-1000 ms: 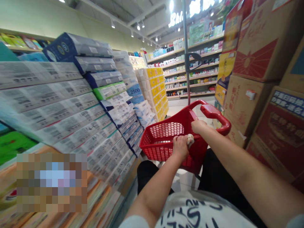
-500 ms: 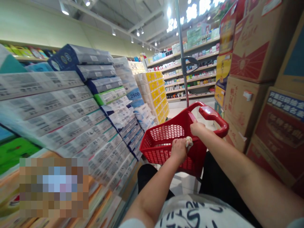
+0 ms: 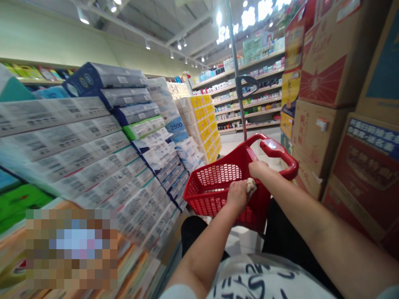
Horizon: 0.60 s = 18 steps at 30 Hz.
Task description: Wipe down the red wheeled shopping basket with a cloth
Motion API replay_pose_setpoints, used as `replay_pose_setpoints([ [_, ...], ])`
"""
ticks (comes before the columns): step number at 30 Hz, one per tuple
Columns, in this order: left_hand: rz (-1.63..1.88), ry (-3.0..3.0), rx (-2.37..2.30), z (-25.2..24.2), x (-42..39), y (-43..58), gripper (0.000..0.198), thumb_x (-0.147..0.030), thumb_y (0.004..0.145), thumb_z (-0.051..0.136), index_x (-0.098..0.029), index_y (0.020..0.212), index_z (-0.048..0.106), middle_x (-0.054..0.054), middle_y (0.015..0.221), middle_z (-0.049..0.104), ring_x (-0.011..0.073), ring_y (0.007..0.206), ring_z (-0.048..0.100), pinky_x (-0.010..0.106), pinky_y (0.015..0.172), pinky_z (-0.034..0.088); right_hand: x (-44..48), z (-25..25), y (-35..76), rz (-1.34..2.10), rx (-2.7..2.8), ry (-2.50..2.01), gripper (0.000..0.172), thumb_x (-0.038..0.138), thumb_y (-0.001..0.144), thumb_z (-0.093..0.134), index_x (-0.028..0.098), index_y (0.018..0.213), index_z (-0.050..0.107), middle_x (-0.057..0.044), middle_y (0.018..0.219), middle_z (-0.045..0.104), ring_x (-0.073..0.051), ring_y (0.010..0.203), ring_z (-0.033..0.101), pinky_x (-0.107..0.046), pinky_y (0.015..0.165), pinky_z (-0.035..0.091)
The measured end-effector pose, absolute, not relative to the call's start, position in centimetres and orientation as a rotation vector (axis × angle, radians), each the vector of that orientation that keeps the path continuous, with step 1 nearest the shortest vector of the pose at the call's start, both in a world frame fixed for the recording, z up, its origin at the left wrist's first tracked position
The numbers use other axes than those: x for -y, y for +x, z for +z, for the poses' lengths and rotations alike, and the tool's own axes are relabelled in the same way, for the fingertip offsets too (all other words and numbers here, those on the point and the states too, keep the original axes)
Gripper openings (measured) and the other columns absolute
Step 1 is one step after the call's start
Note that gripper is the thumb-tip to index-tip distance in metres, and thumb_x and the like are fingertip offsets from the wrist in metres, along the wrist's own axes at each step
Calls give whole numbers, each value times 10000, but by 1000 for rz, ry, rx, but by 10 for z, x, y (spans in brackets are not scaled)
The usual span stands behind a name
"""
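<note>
A red plastic shopping cart (image 3: 205, 201) with perforated sides stands tilted in the view before my body. My left hand (image 3: 237, 195) is closed on a crumpled whitish cloth (image 3: 251, 186) that sticks out past the fingers, against the cart's near panel. Just beyond it, my right hand (image 3: 258, 168) is closed around the cart's upper rim; its fingertips are partly hidden. The thick red handle (image 3: 289, 165) curves away at the right, with neither hand on it. A grey pole (image 3: 236, 58) rises from behind the cart.
Stacked paper packs (image 3: 93, 145) line the left side, with yellow packs (image 3: 202, 124) farther on. Cardboard boxes (image 3: 324, 70) are piled high on the right. Shelves of goods (image 3: 262, 93) stand at the back. A pixelated patch covers the lower left.
My left hand and the cloth have shifted slightly to the right along the cart's panel. The right hand keeps its grip on the rim, and the view has moved a little.
</note>
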<state>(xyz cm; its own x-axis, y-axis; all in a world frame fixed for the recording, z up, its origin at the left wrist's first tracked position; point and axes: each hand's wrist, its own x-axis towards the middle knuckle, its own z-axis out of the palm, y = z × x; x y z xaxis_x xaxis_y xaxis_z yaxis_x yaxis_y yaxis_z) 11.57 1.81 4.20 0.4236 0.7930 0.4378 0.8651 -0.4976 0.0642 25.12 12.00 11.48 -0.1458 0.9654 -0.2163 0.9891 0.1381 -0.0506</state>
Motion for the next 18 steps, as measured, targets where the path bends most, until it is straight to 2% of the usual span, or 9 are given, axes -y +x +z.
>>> replay_pose_setpoints([
  [6,-545,-2382,1621,32,-12,85,219,-328,880,507,-191,1048,531,58,955,631,212,908,567,371,895,394,-115,114,253,-194,-2235,1964,609,143,829,523,139,1430,425,-242,1561,80,-385,1206,525,-474,841,524],
  [9,-565,-2325,1664,31,-10,83,185,-323,910,456,-188,1001,542,58,925,636,210,899,572,377,894,391,-112,116,251,-165,-2234,1951,604,123,846,486,131,1444,399,-236,1561,90,-383,1209,522,-469,834,528],
  [13,-642,-2387,1567,36,-9,100,202,-297,943,390,-192,1031,539,56,931,643,202,907,574,357,867,389,-104,121,249,-148,-2260,1931,552,117,859,473,97,1410,446,-263,1537,180,-353,1183,552,-433,855,523],
  [16,-619,-2394,1571,35,-8,100,192,-295,920,433,-186,1038,538,62,945,640,208,894,575,356,842,396,-100,123,249,-159,-2271,1928,520,120,861,474,94,1380,489,-275,1510,256,-342,1168,565,-426,863,518],
  [18,-586,-2379,1592,33,-6,91,202,-315,891,481,-181,1030,541,61,940,637,215,885,574,369,853,399,-99,123,249,-172,-2257,1937,528,121,853,485,102,1380,491,-273,1513,251,-350,1172,560,-436,858,518],
])
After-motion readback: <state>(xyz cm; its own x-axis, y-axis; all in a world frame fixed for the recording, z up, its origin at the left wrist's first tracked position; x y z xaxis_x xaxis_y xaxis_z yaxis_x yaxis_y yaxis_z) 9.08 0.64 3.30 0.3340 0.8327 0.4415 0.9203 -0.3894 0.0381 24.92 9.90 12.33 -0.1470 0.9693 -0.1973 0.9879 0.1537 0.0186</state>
